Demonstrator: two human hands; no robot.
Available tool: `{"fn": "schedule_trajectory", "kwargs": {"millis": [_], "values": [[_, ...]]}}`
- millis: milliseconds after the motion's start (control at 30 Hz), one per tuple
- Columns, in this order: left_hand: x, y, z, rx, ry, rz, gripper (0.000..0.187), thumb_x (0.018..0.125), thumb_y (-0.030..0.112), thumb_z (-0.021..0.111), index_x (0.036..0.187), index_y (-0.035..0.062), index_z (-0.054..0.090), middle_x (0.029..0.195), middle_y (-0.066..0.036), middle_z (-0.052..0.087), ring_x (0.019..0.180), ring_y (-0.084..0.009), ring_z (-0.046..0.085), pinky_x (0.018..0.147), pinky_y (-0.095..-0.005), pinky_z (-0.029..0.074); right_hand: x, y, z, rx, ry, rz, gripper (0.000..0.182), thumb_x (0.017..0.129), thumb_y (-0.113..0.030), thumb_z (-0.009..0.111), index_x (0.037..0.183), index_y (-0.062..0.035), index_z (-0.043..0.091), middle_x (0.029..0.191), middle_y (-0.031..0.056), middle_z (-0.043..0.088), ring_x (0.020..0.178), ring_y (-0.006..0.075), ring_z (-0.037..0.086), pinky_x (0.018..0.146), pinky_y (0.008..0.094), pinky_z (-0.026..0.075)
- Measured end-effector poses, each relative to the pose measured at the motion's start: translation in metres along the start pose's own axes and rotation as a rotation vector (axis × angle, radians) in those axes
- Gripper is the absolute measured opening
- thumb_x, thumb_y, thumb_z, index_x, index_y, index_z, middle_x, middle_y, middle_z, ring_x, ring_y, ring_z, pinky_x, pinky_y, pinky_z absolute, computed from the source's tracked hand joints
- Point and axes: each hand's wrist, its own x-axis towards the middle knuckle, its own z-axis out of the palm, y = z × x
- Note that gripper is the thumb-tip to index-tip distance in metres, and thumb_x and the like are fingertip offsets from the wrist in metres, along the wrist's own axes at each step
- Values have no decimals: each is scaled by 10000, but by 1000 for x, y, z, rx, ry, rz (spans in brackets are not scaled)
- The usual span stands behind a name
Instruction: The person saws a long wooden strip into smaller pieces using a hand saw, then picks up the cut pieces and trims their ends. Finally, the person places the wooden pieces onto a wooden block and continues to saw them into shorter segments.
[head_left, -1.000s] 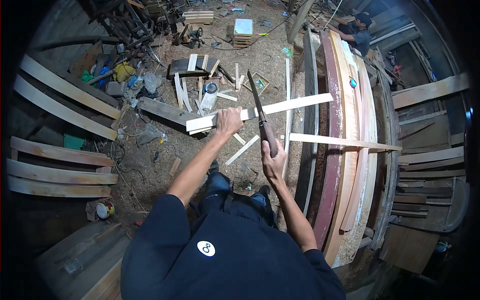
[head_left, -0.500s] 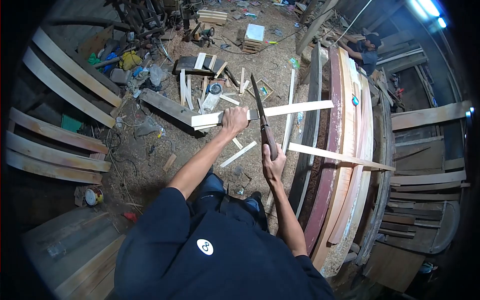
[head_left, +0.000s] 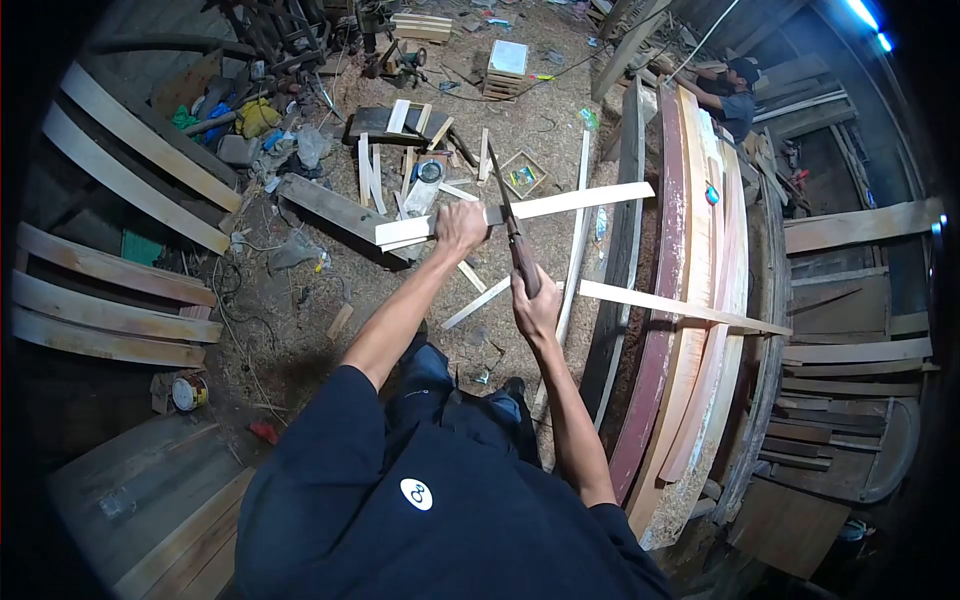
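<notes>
My left hand is closed round a pale wooden strip, near its left end. The strip is held out level in front of me, its right part reaching toward the stacked boards. My right hand grips the brown wooden handle of a long, dark, narrow blade. This blade crosses the strip just right of my left hand, its tip pointing away from me. A dark patch lies on the strip between my left hand and the blade; whether it is shadow cannot be made out. The cutting edge is too small to see.
Long curved boards lie stacked on my right, with a thin slat across them. A grey beam and wood offcuts lie on the sawdust-covered floor. A co-worker is at the far right. More curved boards lean at left.
Both hands have shifted slightly left and away from me, carrying the wooden strip and the dark blade along. Both grips are unchanged.
</notes>
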Motion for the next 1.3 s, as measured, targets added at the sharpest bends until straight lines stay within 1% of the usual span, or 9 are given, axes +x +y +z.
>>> {"fn": "schedule_trajectory", "kwargs": {"millis": [33,100,167,300,633,700,767,900,1300], "values": [[4,-3,0,33,28,-2,234,794,99,462,740,13,672,622,-177,630,558,-252,635,475,-371,477,4,0,5,-15,30,-41,196,844,-176,600,865,19,606,584,128,489,515,187,477,521,351,422],[19,-14,5,41,-33,-80,245,784,156,519,833,6,706,857,-239,674,783,-327,679,631,-427,527,5,-1,8,-38,15,-28,191,837,-170,599,864,19,609,585,129,498,516,184,489,525,348,428],[37,-29,-21,-63,-38,-410,271,794,183,521,874,4,709,919,-251,672,832,-356,677,722,-461,529,-15,-5,2,96,-74,33,192,830,-159,596,876,27,611,601,155,526,512,197,510,534,348,436],[36,-53,-39,93,-125,-98,310,829,226,509,910,-5,699,943,-251,667,885,-380,667,789,-469,522,-43,-34,-17,20,-90,9,181,835,-138,598,899,31,606,625,175,533,508,215,507,530,350,430],[34,-37,-45,38,98,-61,306,827,234,486,845,21,705,819,-239,674,757,-378,676,698,-476,529,-52,-51,-34,12,-4,-38,185,846,-167,627,792,1,569,531,128,486,431,214,513,456,338,399],[36,-36,-41,20,77,-93,232,805,183,528,822,27,699,803,-227,676,757,-357,681,689,-457,532,-53,-51,-38,41,-28,-23,235,867,-193,624,886,40,606,593,51,507,544,110,499,521,281,409],[28,-38,-37,9,51,-42,184,736,125,546,795,23,687,790,-236,665,749,-375,675,690,-464,532,-42,-54,-32,113,83,-84,213,844,-195,628,819,11,581,524,100,477,446,173,499,462,326,402],[20,-24,-35,134,70,84,142,726,71,562,770,29,690,723,-224,662,654,-321,685,554,-407,541,-4,-50,-26,47,83,-60,287,872,-265,623,851,21,601,589,94,514,522,152,495,512,325,414],[23,-12,-16,45,203,159,225,819,95,436,708,38,623,550,-143,571,469,-243,576,449,-409,432,30,-24,-7,106,34,20,313,891,-277,602,834,30,600,604,66,506,560,152,467,550,323,406]]}}
